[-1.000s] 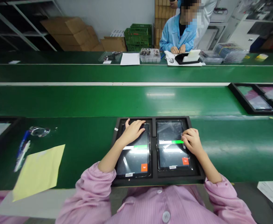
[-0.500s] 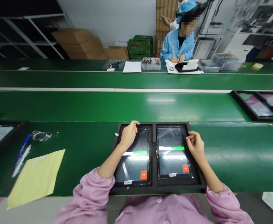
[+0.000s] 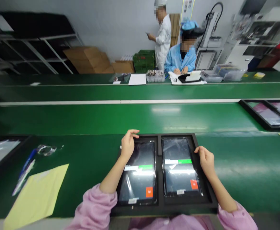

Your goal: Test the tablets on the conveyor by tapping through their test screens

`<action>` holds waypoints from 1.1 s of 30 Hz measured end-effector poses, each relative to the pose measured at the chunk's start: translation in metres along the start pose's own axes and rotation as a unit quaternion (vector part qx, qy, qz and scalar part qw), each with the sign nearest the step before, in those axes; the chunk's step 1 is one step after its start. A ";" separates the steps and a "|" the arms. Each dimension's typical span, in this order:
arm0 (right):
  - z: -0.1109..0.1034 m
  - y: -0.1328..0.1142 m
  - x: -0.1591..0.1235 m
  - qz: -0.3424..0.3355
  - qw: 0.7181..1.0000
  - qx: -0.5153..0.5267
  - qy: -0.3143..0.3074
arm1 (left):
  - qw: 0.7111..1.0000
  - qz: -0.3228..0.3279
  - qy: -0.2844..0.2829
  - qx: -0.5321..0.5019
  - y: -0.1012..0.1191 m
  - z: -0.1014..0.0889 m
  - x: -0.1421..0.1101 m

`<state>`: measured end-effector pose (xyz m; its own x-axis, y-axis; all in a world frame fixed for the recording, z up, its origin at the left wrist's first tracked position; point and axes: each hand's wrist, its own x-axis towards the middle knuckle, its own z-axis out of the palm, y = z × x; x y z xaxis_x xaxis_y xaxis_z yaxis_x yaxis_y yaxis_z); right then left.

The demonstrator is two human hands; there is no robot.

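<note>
A black two-bay tray lies in front of me on the green bench. In its left bay is a tablet, and a second tablet fills the right bay; both screens show a green bar and an orange-red square. My left hand is at the tray's upper left corner, its fingers bent over the rim and its thumb hidden. At the right rim, my right hand has its fingers curled against the tray's edge.
To the left lie a yellow sheet, a blue pen and a clear coiled item. Another tray with tablets is at the far right. Across the bench, a person in blue works; another in white stands behind.
My left hand has shifted left to the tray's corner, and my right hand slightly right along its rim. The view has tilted up, bringing the person in white into fuller sight.
</note>
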<state>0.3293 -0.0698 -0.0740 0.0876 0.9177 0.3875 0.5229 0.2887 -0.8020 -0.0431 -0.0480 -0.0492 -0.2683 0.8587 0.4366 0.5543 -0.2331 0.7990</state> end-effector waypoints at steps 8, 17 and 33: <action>0.009 0.023 0.005 0.038 0.990 0.077 0.114 | 0.998 -0.039 0.057 -0.011 -0.010 0.000 0.003; 0.006 0.021 0.006 0.089 0.989 0.113 0.037 | 0.995 -0.094 0.003 -0.031 -0.006 -0.001 -0.001; 0.020 0.115 0.034 0.116 0.993 0.014 -0.024 | 0.985 -0.147 -0.008 0.086 -0.075 -0.045 -0.007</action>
<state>0.3754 0.0007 -0.1625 0.1617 0.9721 0.1700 0.4706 0.0754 -0.8791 -0.1183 -0.0570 -0.0939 -0.4257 0.8847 0.1899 0.5797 0.1056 0.8079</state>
